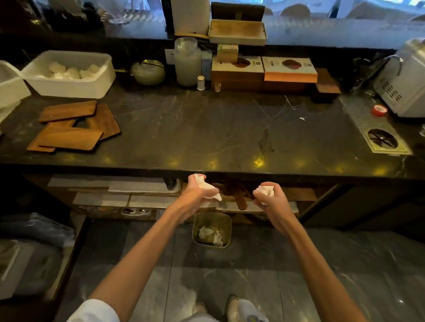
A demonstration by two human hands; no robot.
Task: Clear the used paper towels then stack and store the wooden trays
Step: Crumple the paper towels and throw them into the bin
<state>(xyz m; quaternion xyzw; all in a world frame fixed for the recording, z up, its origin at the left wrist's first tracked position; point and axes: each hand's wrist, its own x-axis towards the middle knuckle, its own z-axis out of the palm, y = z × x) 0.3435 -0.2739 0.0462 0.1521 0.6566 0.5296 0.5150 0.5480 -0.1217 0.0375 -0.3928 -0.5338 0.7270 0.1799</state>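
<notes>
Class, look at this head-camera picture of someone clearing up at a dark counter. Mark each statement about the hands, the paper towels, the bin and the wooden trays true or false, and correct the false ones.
1. Each hand holds a crumpled paper towel. True: the left hand and the right hand each close on a white wad.
2. The small bin on the floor is empty. False: crumpled paper towels already lie inside it.
3. The wooden trays lie in a neat stack. False: they lie loosely overlapped at the counter's left end.
4. The hands are below the counter edge, above the bin. True.
5. The white tub is empty. False: it holds white rolled items.
</notes>
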